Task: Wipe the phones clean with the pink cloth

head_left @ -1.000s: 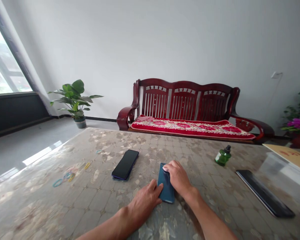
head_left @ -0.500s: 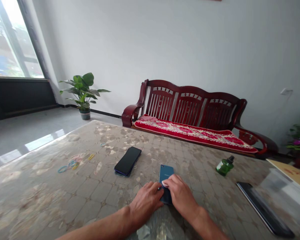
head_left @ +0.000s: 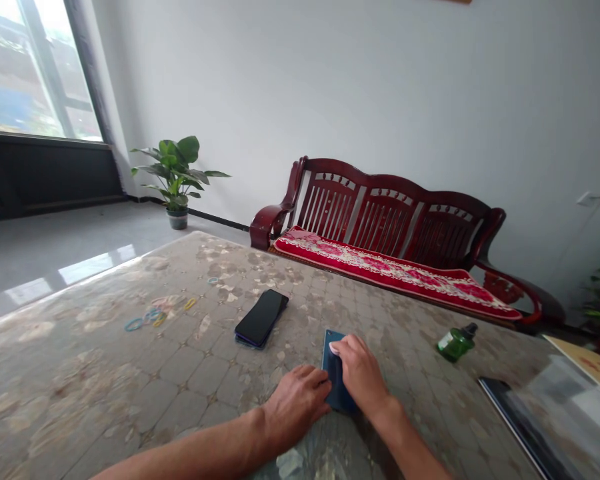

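Observation:
A blue phone (head_left: 338,387) lies back up on the patterned table (head_left: 175,367), in front of me. My left hand (head_left: 300,402) holds the phone's left edge, its fingers bent together. My right hand (head_left: 361,373) rests over the phone's upper right part, fingers closed round a small whitish thing (head_left: 334,348) pressed on its back; most of that thing is hidden. Left of the hands lies a black phone (head_left: 261,319) on top of another flat device.
Coloured bands (head_left: 150,317) lie on the table's left. A green bottle (head_left: 456,343) stands to the right, near a dark phone (head_left: 520,423) and a clear plastic sheet. Beyond the table are a red wooden bench (head_left: 380,220) and a potted plant (head_left: 177,217).
My right hand has moved up along the phone towards its top end, with the whitish thing. My left hand stays at the left edge. The view has shifted slightly.

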Demonstrator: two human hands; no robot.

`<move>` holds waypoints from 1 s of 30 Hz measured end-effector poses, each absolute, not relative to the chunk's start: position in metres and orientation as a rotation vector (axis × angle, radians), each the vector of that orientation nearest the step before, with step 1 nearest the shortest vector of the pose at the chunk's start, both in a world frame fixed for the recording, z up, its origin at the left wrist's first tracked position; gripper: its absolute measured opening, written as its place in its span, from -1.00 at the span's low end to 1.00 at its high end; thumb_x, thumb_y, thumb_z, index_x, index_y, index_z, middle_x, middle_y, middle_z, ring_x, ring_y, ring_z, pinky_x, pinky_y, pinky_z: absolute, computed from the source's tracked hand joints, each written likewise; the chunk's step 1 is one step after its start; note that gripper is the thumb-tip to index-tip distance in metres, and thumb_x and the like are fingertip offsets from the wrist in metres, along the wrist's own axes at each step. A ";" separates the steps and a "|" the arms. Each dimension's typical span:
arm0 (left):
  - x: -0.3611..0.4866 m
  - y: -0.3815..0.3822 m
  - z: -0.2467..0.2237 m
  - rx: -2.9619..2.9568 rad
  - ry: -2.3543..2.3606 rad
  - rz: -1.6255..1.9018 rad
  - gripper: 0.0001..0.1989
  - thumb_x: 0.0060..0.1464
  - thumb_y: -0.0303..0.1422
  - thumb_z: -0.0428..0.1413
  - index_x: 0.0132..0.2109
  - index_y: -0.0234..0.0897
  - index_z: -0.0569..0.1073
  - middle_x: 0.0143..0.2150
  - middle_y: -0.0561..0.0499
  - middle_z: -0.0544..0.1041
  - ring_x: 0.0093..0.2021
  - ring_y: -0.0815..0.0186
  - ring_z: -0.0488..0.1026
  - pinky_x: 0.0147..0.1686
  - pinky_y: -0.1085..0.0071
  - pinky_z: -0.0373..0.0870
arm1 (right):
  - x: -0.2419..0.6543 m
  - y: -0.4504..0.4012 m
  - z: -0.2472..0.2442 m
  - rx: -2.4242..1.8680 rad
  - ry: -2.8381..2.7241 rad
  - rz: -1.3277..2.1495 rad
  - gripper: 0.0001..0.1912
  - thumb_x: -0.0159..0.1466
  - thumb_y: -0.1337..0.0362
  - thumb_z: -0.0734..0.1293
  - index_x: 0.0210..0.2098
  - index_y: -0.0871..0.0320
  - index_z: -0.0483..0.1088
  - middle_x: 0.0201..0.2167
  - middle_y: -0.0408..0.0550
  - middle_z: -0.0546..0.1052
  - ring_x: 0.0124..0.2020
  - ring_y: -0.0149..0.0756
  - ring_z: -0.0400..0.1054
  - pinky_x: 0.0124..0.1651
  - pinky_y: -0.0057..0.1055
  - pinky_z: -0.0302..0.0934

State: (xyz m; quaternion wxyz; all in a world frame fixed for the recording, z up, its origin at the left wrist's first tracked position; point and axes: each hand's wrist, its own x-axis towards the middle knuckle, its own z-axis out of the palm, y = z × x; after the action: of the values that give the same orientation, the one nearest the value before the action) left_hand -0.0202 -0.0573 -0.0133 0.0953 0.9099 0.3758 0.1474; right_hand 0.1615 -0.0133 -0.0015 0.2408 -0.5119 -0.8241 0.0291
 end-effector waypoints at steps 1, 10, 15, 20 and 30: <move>-0.020 -0.057 -0.013 2.700 1.112 0.437 -0.85 0.28 -0.26 0.14 -0.10 -0.24 0.45 -0.07 -0.01 0.51 -0.07 0.19 0.46 0.00 0.30 0.39 | 0.164 -0.023 -0.002 -1.392 -2.275 0.082 -0.68 0.32 0.47 0.13 -0.23 0.06 0.48 -0.28 -0.03 0.47 -0.18 -0.21 0.34 -0.07 -0.31 0.26; -0.019 -0.055 -0.015 2.727 1.089 0.463 -0.86 0.27 -0.27 0.14 -0.10 -0.24 0.44 -0.08 -0.04 0.51 -0.08 0.18 0.47 -0.01 0.29 0.39 | 0.156 -0.014 -0.004 -1.387 -2.274 0.010 -0.64 0.30 0.52 0.14 -0.21 0.03 0.50 -0.29 -0.05 0.49 -0.20 -0.22 0.36 -0.08 -0.34 0.26; -0.021 -0.056 -0.014 2.713 1.087 0.474 -0.86 0.25 -0.28 0.16 -0.13 -0.23 0.43 -0.09 -0.01 0.51 -0.09 0.19 0.47 -0.02 0.30 0.40 | 0.151 0.005 -0.007 -1.393 -2.245 -0.004 -0.56 0.27 0.58 0.12 -0.20 0.00 0.51 -0.32 -0.07 0.49 -0.24 -0.24 0.37 -0.14 -0.37 0.25; -0.020 -0.057 -0.013 2.694 1.110 0.472 -0.88 0.26 -0.28 0.15 -0.14 -0.22 0.42 -0.12 0.00 0.51 -0.11 0.20 0.46 -0.04 0.31 0.40 | 0.167 -0.027 -0.007 -1.383 -2.274 0.025 -0.65 0.31 0.52 0.15 -0.21 0.02 0.49 -0.27 -0.06 0.48 -0.19 -0.20 0.37 -0.09 -0.34 0.24; -0.021 -0.058 -0.009 2.685 1.092 0.445 -0.87 0.26 -0.27 0.14 -0.13 -0.22 0.40 -0.07 0.01 0.50 -0.10 0.20 0.46 -0.02 0.30 0.41 | 0.164 0.008 -0.001 -1.478 -2.261 -0.081 -0.57 0.29 0.57 0.12 -0.19 0.02 0.51 -0.29 -0.04 0.50 -0.23 -0.22 0.38 -0.12 -0.36 0.24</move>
State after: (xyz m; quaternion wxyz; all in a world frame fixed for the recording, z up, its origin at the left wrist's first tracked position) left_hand -0.0211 -0.0579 -0.0089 0.1045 0.9106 0.3704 0.1509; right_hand 0.1636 0.0085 -0.0014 0.2179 -0.5339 -0.8165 -0.0292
